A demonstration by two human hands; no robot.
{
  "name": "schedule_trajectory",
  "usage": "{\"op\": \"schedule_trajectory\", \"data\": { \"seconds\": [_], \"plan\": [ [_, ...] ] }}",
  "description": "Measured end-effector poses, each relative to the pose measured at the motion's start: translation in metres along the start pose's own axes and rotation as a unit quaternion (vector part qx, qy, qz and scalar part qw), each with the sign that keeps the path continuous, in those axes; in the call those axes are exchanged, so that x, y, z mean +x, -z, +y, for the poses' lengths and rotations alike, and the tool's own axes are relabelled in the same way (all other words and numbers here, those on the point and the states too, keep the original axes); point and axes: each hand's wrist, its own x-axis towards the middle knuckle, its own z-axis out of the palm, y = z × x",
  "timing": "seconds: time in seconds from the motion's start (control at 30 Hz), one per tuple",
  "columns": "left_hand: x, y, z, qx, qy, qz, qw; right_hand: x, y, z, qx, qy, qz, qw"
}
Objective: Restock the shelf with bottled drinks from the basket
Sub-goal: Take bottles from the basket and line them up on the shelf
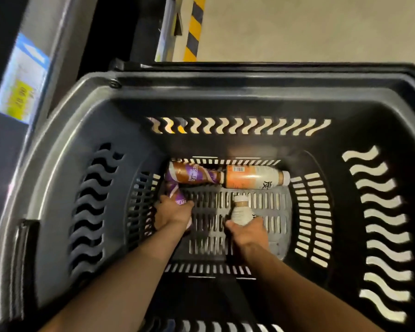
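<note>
Purple-and-brown plastic bottle (174, 191) sits at the left of the black slotted plastic basket (201, 92) floor, your left hand (171, 215) curled round it; your right hand (246, 232) grips a cream-white bottle (240, 213) near the middle.

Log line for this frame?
stage: picking from basket; left grip: holds purple bottle; right grip: holds white bottle; loose: second purple bottle, orange bottle
</note>
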Motion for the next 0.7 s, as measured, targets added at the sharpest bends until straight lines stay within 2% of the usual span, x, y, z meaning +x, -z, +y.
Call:
{"op": "schedule_trajectory", "data": {
  "seconds": [0.1, 0.2, 0.43, 0.57, 0.7],
  "plan": [
    [-0.03, 0.017, -0.008, -0.141, 0.085, -0.075, 0.983, -0.03, 0.028, -0.01, 0.043, -0.01, -0.009, 0.999],
    [-0.084, 0.044, -0.016, -0.145, 0.085, -0.127, 0.978, -0.075, 0.068, -0.021, 0.054, 0.022, -0.012, 0.998],
    [-0.259, 0.163, 0.027, -0.174, 0.0, -0.239, 0.955, -0.231, 0.181, -0.073, 0.044, 0.077, -0.045, 0.995],
    [-0.381, 0.264, 0.065, -0.227, -0.064, -0.236, 0.943, -0.353, 0.268, -0.111, 0.047, 0.159, -0.054, 0.985],
    [-0.503, 0.379, 0.093, -0.248, -0.154, -0.212, 0.933, -0.483, 0.354, -0.143, 0.076, 0.205, -0.062, 0.974]
  ]
}}
